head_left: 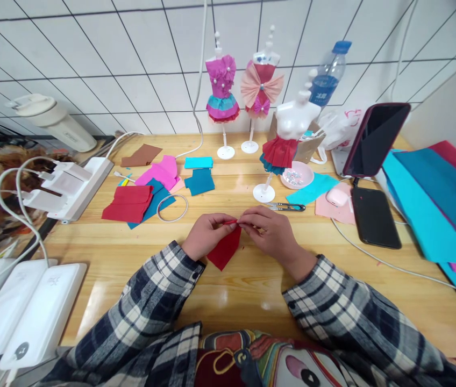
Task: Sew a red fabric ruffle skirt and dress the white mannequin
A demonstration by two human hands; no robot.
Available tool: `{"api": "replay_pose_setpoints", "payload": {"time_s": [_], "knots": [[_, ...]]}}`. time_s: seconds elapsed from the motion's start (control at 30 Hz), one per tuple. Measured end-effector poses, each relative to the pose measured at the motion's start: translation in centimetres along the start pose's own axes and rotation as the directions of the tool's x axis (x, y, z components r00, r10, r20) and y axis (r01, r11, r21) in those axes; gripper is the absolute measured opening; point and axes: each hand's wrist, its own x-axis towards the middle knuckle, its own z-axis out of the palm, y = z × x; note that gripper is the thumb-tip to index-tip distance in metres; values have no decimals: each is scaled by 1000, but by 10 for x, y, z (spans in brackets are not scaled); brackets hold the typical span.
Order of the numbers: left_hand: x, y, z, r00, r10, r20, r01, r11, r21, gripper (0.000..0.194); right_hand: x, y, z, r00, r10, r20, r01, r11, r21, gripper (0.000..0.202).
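Note:
A small red piece of fabric (225,248) hangs between my hands above the wooden table, its top edge folded or rolled. My left hand (209,234) pinches that edge from the left. The fingertips of my right hand (266,231) close on its right end. Just beyond them stands a white mannequin (298,115) wearing a red and teal ruffled skirt (280,153). Small black-handled snips (288,207) lie at its base. Two more mannequins behind wear a magenta dress (222,86) and a pink-bowed dress (262,88).
Folded red cloth (127,204), teal and magenta pieces and a ring (172,208) lie at the left, near a power strip (78,188) and power banks (42,317). At the right are a bead dish (310,177), phones (375,217), a cable and blue sheets (417,215).

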Motion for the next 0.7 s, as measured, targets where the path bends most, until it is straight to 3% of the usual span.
{"api": "replay_pose_setpoints", "payload": {"time_s": [0.13, 0.27, 0.43, 0.6, 0.7], "knots": [[-1, -2, -1, 1000, 11, 27, -9, 999, -52, 43, -1, -1, -2, 999, -24, 27, 25, 998, -60, 24], [1, -5, -1, 1000, -8, -20, 5, 987, -162, 41, -2, -4, -3, 1000, -22, -11, 22, 1000, -20, 24], [1, -6, -3, 998, -58, -4, 56, 976, -211, 39, 4, -8, -1, 962, 256, -90, -226, 940, 256, 24], [1, -10, -3, 998, -54, 31, 59, 977, -205, 35, 9, -8, 4, 871, 484, 89, -471, 768, 433, 37], [2, -13, -2, 999, -43, 27, 47, 982, -181, 35, 9, -6, 7, 847, 521, 103, -509, 741, 437, 30]]}}
